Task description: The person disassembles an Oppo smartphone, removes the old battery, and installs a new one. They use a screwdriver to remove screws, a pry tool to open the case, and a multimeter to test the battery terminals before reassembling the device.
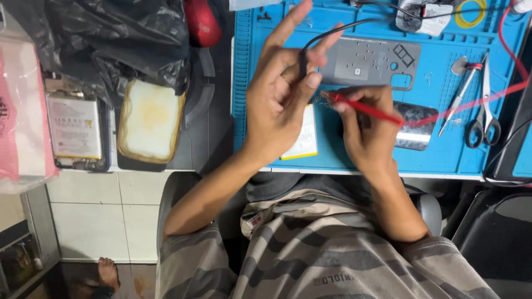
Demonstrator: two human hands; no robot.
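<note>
Bench surface: a blue silicone repair mat (443, 149) on a desk edge, pale floor tiles below, seen from above your lap.

Your right hand (368, 130) is closed around a red probe (366, 108), gripped like a pen, tip pointing left toward your other hand. Its red lead (507, 50) runs right across the mat and curves up to the top corner. Your left hand (282, 91) is raised over the mat's left part, thumb and middle fingers pinching a black probe (303, 63); index finger extended, free. The black lead (343, 26) arcs up and right from that pinch. The two probe tips are near each other, contact not resolvable.

Under your hands: a white flat battery with a yellow edge (303, 145), partly covered by the left wrist. Just behind the probes lies a grey phone back frame (371, 62). A dark phone screen (415, 130) sits partly under your right hand.

Right side of mat: tweezers (463, 91) and scissors (485, 119), side by side. Left of mat, well apart: a yellowed sponge pad (151, 119), an opened phone with battery exposed (75, 130), a black plastic bag (111, 39).
</note>
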